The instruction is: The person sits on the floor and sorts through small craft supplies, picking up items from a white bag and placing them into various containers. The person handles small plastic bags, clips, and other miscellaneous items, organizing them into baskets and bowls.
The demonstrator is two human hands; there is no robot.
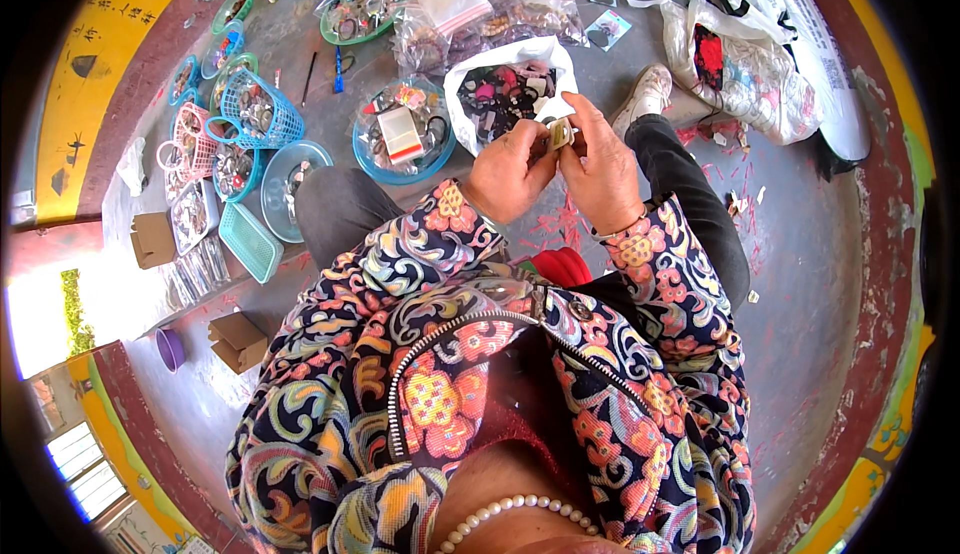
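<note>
My left hand (510,169) and my right hand (600,159) meet in front of me, above my knees. Between their fingertips they pinch a small pale, card-like piece (560,134). Both sleeves are of a bright flowered jacket. Just beyond the hands lies an open white plastic bag (470,64) full of small dark and pink trinkets. To its left stands a blue round basket (437,152) with small items and a white packet on top.
Several round green and blue baskets (365,9) of small trinkets, a blue mesh basket (262,109), a teal tray (250,241) and clear bags (500,19) lie on the grey floor ahead and to my left. White plastic bags (760,74) sit at right. Cardboard boxes (237,341) lie at left.
</note>
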